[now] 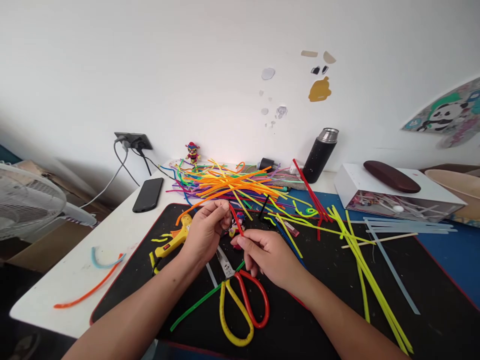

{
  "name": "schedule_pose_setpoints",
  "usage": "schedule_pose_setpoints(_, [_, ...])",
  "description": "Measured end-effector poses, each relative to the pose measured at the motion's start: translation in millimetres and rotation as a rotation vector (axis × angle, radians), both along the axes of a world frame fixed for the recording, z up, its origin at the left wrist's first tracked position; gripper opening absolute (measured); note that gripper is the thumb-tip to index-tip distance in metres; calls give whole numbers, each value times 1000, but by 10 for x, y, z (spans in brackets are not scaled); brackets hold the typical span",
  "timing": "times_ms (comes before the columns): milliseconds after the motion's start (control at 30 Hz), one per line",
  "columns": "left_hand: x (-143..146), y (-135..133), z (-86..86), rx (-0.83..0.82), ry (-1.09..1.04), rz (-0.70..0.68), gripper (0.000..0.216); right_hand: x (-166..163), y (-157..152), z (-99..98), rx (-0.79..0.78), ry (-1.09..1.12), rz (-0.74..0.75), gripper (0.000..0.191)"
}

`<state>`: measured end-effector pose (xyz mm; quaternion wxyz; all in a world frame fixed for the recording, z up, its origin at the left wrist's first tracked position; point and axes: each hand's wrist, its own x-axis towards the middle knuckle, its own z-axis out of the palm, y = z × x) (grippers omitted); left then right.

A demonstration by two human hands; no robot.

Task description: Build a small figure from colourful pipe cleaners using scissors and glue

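Note:
My left hand [207, 229] is closed in a pinch on the upper end of a short red pipe cleaner [236, 220]. My right hand [267, 254] pinches the lower end of that same red piece, just right of the left hand. Both hover over a black mat [330, 280]. Behind the fingers stands a small multicoloured pipe-cleaner figure [237, 224], partly hidden. Scissors with red and yellow handles [242, 300] lie on the mat below my hands. A yellow glue gun [173, 241] rests left of my left hand.
A heap of coloured pipe cleaners [228, 185] lies behind my hands, with yellow ones [369, 280] spread to the right. A phone [148, 195], a black flask [318, 155], a white box [393, 197], a small doll [192, 151] and a fan [26, 200] ring the table.

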<state>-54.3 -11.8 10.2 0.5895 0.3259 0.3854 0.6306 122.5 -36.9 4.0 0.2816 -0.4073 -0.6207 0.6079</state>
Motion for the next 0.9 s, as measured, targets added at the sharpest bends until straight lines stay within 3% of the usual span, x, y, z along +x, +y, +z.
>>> schedule_pose_setpoints(567, [-12,-31,38,-17,-56,-94,31,-12,-10,-36,-11,-52,66,33])
schedule_pose_setpoints(900, [-41,-55,61,-1,86,-121,31,51,45,73,45,115,-83,47])
